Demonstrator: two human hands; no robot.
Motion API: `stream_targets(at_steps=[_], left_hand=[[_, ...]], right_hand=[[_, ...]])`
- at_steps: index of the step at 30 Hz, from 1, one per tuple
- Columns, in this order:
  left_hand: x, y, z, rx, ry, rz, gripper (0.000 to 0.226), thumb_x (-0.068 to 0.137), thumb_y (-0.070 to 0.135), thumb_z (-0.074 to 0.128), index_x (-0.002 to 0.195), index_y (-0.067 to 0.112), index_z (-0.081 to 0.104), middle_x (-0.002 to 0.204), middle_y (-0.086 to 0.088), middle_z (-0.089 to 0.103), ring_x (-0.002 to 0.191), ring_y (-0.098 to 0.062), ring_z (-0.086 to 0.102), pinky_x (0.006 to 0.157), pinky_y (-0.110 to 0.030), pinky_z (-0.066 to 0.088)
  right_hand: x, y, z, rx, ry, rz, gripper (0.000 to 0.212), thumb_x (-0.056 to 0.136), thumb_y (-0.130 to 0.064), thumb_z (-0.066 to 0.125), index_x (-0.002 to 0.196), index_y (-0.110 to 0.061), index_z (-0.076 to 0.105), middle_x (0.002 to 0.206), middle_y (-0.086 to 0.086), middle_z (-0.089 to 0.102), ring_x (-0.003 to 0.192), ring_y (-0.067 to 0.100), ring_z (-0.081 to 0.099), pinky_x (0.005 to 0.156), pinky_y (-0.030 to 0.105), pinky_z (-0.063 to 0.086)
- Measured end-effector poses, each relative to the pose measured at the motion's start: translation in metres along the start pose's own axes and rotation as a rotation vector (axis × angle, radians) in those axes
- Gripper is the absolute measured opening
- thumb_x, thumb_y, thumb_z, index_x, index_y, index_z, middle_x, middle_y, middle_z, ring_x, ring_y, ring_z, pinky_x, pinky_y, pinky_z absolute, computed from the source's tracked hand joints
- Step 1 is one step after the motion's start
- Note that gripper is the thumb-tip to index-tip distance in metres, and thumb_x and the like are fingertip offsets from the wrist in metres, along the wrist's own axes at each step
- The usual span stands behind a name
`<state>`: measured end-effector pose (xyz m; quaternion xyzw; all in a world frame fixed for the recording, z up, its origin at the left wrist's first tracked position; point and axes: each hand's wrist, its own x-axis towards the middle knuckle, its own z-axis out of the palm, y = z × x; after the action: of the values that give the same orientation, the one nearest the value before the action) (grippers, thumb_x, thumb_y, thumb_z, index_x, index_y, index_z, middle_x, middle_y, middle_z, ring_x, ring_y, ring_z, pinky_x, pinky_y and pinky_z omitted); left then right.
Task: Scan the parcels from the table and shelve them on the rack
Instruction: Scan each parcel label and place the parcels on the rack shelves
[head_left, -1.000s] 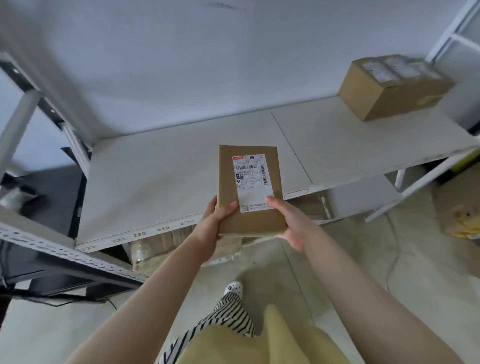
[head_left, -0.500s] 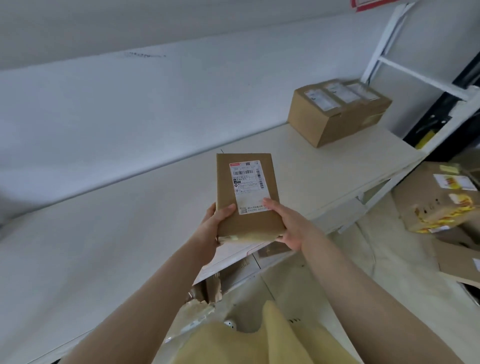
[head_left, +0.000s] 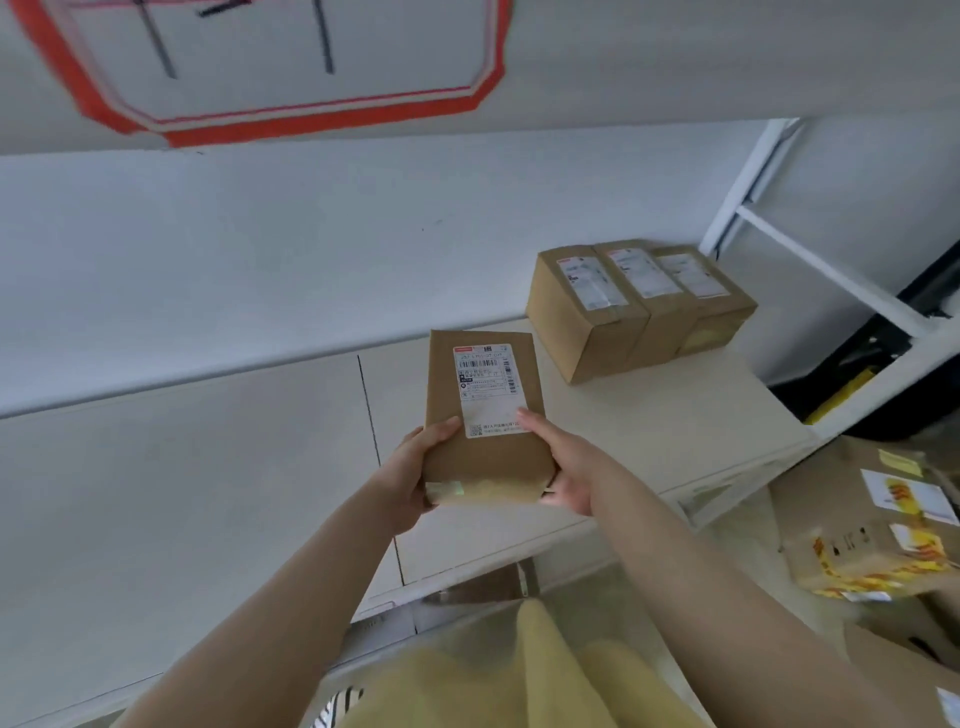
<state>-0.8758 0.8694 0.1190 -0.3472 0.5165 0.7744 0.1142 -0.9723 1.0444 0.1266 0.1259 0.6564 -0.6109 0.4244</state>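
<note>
A flat brown cardboard parcel (head_left: 483, 452) with a white shipping label on top is held above the white rack shelf (head_left: 649, 431), label facing up. My left hand (head_left: 415, 467) grips its near left corner, thumb on top. My right hand (head_left: 563, 462) grips its near right edge, thumb lying on the label. The parcel hovers over the shelf's middle, left of a row of three brown labelled boxes (head_left: 639, 306) standing side by side at the shelf's far right.
The white rack upright and crossbar (head_left: 810, 249) rise at the right. Cardboard boxes with yellow tape (head_left: 872, 535) lie on the floor at lower right. A red-bordered sign (head_left: 291, 67) hangs on the wall above. The shelf's left stretch (head_left: 182, 467) is bare.
The view has swung up and to the right along the shelf. Both hands keep the same grip, and the parcel has come nearer the three boxes.
</note>
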Motion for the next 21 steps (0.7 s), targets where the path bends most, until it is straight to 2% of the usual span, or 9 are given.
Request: stream_targets(at_steps=[3,5,9,11,13,15,18,20,21], left_hand=[[0.016,0.0,0.047,-0.021,0.041,-0.098,0.036,0.088,0.048,0.066,0.11,0.021,0.062,0.102,-0.003,0.07,0.088,-0.022,0.063,0.086,-0.037,0.041],[0.025,0.0,0.069,-0.043,0.075,-0.124,0.037,0.088,0.05,0.067,0.107,0.019,0.062,0.101,-0.006,0.069,0.089,-0.024,0.063,0.093,-0.043,0.04],[0.037,0.006,0.094,-0.138,0.18,-0.113,0.027,0.092,0.047,0.065,0.098,0.021,0.061,0.098,-0.006,0.066,0.088,-0.026,0.061,0.097,-0.05,0.042],[0.044,0.011,0.099,-0.193,0.235,-0.092,0.023,0.097,0.043,0.061,0.097,0.02,0.061,0.097,-0.005,0.064,0.088,-0.026,0.059,0.098,-0.054,0.043],[0.053,0.017,0.101,-0.221,0.282,-0.048,0.021,0.1,0.035,0.058,0.106,0.015,0.061,0.097,-0.005,0.063,0.087,-0.025,0.059,0.097,-0.056,0.047],[0.065,0.022,0.104,-0.225,0.325,0.009,0.022,0.101,0.027,0.059,0.116,0.011,0.059,0.097,-0.005,0.063,0.085,-0.023,0.059,0.099,-0.055,0.048],[0.083,0.022,0.109,-0.207,0.383,0.049,0.036,0.097,0.019,0.067,0.128,0.006,0.055,0.113,-0.009,0.063,0.093,-0.023,0.061,0.096,-0.05,0.053],[0.094,0.018,0.111,-0.192,0.438,0.036,0.044,0.095,0.018,0.07,0.133,0.004,0.054,0.124,-0.01,0.061,0.107,-0.027,0.061,0.084,-0.044,0.056],[0.099,0.016,0.112,-0.186,0.462,0.021,0.047,0.094,0.02,0.072,0.134,0.004,0.054,0.126,-0.011,0.061,0.112,-0.029,0.061,0.076,-0.041,0.056]], right_hand=[[0.012,-0.017,-0.043,-0.03,-0.014,0.045,0.043,0.08,-0.051,0.076,0.11,-0.022,0.067,0.112,0.006,0.073,0.108,0.028,0.067,0.09,0.046,0.054],[0.02,-0.026,-0.062,-0.038,-0.038,0.069,0.039,0.082,-0.051,0.075,0.108,-0.022,0.068,0.11,0.007,0.074,0.106,0.029,0.068,0.089,0.047,0.054],[0.037,-0.042,-0.079,-0.091,-0.061,0.078,0.038,0.083,-0.051,0.074,0.107,-0.023,0.066,0.114,0.008,0.071,0.108,0.029,0.065,0.091,0.048,0.053],[0.044,-0.043,-0.083,-0.093,-0.092,0.045,0.031,0.087,-0.043,0.073,0.108,-0.023,0.064,0.113,0.004,0.069,0.105,0.025,0.063,0.094,0.048,0.051],[0.049,-0.043,-0.086,-0.057,-0.12,-0.032,0.03,0.091,-0.03,0.071,0.119,-0.022,0.063,0.116,0.001,0.069,0.108,0.021,0.062,0.104,0.046,0.046],[0.059,-0.043,-0.089,-0.052,-0.142,-0.103,0.042,0.092,-0.021,0.069,0.132,-0.019,0.058,0.124,0.0,0.067,0.118,0.021,0.058,0.112,0.043,0.039],[0.071,-0.039,-0.089,-0.029,-0.028,-0.119,0.082,0.073,-0.033,0.082,0.144,-0.021,0.045,0.136,0.004,0.059,0.124,0.024,0.055,0.112,0.041,0.038],[0.079,-0.034,-0.091,-0.023,0.088,-0.075,0.09,0.07,-0.043,0.084,0.145,-0.016,0.041,0.125,0.007,0.059,0.11,0.024,0.057,0.101,0.037,0.044],[0.078,-0.034,-0.093,-0.013,0.126,-0.037,0.088,0.074,-0.047,0.082,0.144,-0.013,0.041,0.109,0.008,0.058,0.094,0.022,0.057,0.093,0.034,0.047]])
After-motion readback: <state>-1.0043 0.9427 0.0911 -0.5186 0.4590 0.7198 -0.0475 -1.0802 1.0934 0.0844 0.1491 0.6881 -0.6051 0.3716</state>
